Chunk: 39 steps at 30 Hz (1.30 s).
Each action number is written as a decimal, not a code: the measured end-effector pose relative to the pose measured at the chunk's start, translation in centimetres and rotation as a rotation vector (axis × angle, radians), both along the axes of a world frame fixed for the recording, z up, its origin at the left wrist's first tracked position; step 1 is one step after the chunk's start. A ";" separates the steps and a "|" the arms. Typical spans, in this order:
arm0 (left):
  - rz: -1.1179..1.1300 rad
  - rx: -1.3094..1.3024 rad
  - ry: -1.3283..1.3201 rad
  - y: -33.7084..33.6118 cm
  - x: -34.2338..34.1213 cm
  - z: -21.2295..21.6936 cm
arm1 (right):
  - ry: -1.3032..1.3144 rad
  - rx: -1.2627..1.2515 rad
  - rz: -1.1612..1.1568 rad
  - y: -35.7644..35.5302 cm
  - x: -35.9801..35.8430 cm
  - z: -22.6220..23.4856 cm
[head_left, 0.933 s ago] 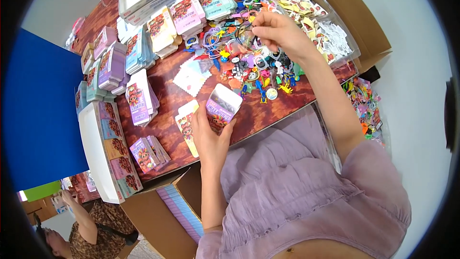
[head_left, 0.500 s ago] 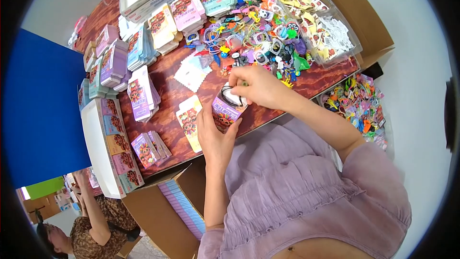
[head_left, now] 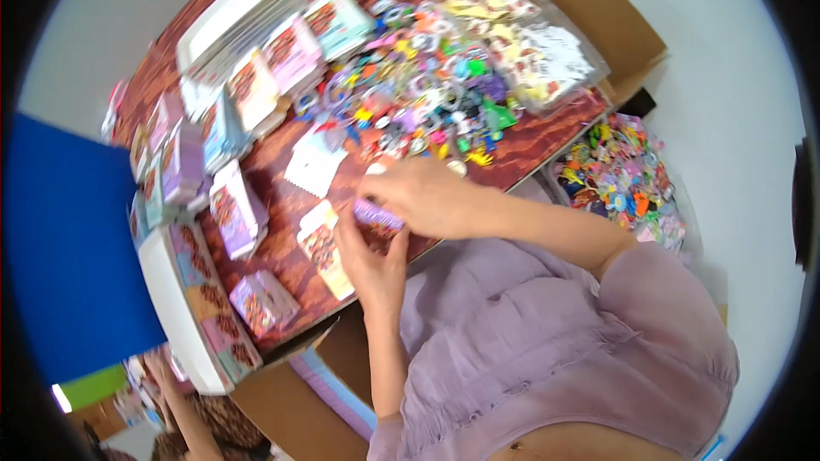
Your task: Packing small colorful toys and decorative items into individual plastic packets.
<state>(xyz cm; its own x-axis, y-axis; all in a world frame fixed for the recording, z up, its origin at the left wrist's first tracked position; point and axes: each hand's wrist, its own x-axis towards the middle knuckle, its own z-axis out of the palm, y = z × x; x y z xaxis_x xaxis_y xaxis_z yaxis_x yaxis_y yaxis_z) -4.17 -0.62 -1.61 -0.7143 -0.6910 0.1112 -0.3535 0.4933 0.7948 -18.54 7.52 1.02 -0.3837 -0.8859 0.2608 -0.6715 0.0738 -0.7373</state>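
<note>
My left hand (head_left: 373, 269) is closed around a small purple carton (head_left: 377, 215), its thumb and fingers on opposite sides. Over the carton's upper end, my right hand (head_left: 440, 196) has its fingers curled and pressed together. Blur and the hand itself hide what those fingers hold, if anything, and cover the carton's opening. Just left of the carton lie yellow printed flat cartons (head_left: 325, 252). Beyond them are white cards with scalloped edges (head_left: 314, 166).
A heap of small colourful trinkets (head_left: 427, 94) spreads behind my hands. Stacks of flat cartons (head_left: 235, 209) stand left. A clear tray of stickers or slips (head_left: 598, 77) sits back right. More trinkets (head_left: 619, 175) fill a container below the table's right edge. Another person's arm (head_left: 184, 410) shows lower left.
The whole view has shifted and blurred. My right hand has come down across the carton's top, and the black loop seen in its fingers is out of sight. My left hand still holds the carton.
</note>
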 end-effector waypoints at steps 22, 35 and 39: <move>-0.327 0.110 -0.093 2.8 -3.6 -0.6 | 0.084 0.353 -0.776 15.4 -20.0 -6.3; -0.266 0.111 -0.163 3.0 -3.7 0.0 | -0.693 -0.160 -0.786 19.7 -24.6 -6.2; -0.251 0.086 -0.154 2.8 -3.2 -0.1 | -0.792 -0.159 -0.694 18.9 -24.8 -5.6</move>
<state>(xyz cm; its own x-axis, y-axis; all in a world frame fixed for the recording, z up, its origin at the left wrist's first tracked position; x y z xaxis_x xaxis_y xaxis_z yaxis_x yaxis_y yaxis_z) -7.37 2.16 -1.75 -0.8675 -0.4933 -0.0633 -0.3491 0.5132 0.7841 -43.37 26.46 -4.54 -0.9024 -0.3861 -0.1911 0.1560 0.1207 -0.9804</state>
